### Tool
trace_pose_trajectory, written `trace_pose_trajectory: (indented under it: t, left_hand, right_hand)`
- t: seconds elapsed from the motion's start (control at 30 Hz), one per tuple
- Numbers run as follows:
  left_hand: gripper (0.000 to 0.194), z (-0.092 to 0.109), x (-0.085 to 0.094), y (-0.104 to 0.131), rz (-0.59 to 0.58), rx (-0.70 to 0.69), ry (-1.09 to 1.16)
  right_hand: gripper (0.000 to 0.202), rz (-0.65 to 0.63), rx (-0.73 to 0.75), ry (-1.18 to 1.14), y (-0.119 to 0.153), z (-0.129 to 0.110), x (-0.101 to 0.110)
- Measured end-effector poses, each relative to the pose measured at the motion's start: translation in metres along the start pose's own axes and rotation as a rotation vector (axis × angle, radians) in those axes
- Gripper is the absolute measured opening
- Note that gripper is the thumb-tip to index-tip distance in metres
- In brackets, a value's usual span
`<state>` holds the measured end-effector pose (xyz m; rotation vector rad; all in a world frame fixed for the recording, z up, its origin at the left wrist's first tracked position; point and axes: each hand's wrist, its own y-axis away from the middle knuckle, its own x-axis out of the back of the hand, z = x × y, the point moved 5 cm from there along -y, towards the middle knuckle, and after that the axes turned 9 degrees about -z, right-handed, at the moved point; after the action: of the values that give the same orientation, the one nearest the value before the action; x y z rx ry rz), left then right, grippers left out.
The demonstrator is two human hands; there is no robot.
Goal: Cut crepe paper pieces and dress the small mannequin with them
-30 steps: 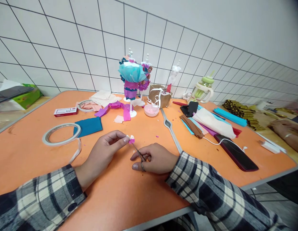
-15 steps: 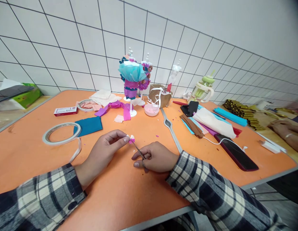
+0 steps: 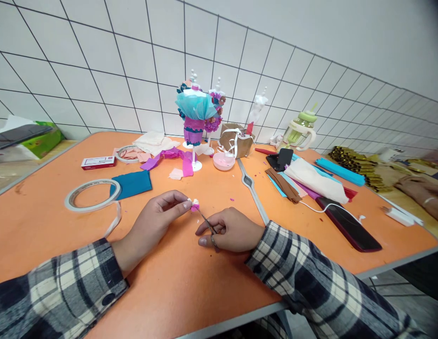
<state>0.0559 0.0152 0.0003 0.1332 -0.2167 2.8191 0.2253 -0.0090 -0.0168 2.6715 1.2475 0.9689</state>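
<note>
Between its thumb and forefinger, my left hand (image 3: 162, 217) pinches a small pink and white paper piece (image 3: 195, 205). My right hand (image 3: 229, 230) has its fingers in the handles of small metal scissors (image 3: 209, 225). Their tips point up and left and reach the paper piece. Whether the blades are parted is too small to tell. Tiny pink scraps (image 3: 232, 199) lie on the orange table (image 3: 190, 287) nearby.
Behind stand a doll mannequin in turquoise and purple (image 3: 194, 113), a pink bowl (image 3: 223, 161) and a brown bag (image 3: 236, 141). Left are a tape roll (image 3: 72, 200) and blue paper (image 3: 134, 184); right, a phone (image 3: 349, 226), a bottle (image 3: 301, 132) and another person's hands (image 3: 415, 188).
The whole view has shifted slightly, so things appear a little further right. Both hands keep nearly the same pose, with the scissors still at the paper piece.
</note>
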Motion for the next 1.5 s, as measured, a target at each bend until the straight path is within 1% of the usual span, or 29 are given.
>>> trace_pose_trajectory:
  t: [0.13,0.27,0.47,0.6,0.83,1.2,1.37,1.5]
  left_hand:
    - [0.015,-0.0008,0.0002,0.0002,0.003,-0.001,0.004]
    - [0.013,-0.0019,-0.0002,0.0001,-0.016,-0.003,0.022]
    - [0.015,-0.0014,0.0005,0.0007,0.006,0.01,0.005]
    - [0.016,-0.0006,0.0004,0.0006,0.009,0.01,0.0]
    - [0.013,-0.0013,-0.0001,0.0,-0.015,0.001,0.017]
    - [0.011,-0.0015,0.0008,-0.0003,-0.015,-0.006,0.045]
    - [0.01,-0.0038,0.0015,0.0001,-0.018,-0.004,0.051]
    - [0.011,-0.005,0.0017,-0.0003,-0.025,-0.007,0.056]
  right_hand:
    - [0.037,-0.021,-0.01,-0.056,-0.002,0.0023,-0.0019]
    - [0.037,-0.055,-0.014,-0.118,-0.0015,0.0021,-0.003]
    - [0.042,-0.044,0.003,-0.06,0.0019,-0.002,-0.0001]
    - [0.04,-0.071,-0.017,-0.103,0.0009,0.0001,-0.0014]
    - [0.038,-0.076,-0.002,-0.141,-0.0013,0.0025,-0.0034]
    - [0.037,-0.057,0.022,-0.129,-0.0015,0.0018,-0.003]
    - [0.041,-0.057,0.033,-0.138,-0.0005,0.0002,-0.0023]
    - [0.04,-0.044,0.015,-0.138,-0.0021,0.0029,-0.0021]
